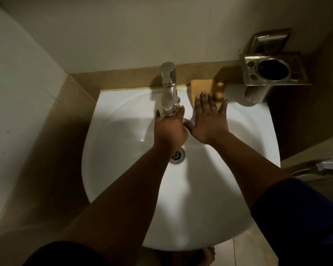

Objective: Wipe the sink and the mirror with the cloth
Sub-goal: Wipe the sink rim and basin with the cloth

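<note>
A white sink (123, 169) fills the middle, with a metal drain (178, 156) near its centre and a chrome tap (168, 89) at the back. A yellow cloth (201, 86) lies on the sink's back rim, right of the tap. My left hand (169, 129) is stretched out under the tap's spout, fingers apart, holding nothing. My right hand (210, 120) is spread flat above the basin, its fingertips at the cloth's near edge; I cannot tell whether they touch it. The mirror is out of view.
A metal cup-and-toothbrush holder (273, 71) juts from the wall at the back right, with a metal soap dish (267, 40) above it. A chrome fitting (323, 167) shows at the right edge. Tiled walls close in left and behind. Bare toes (208, 254) show below the sink.
</note>
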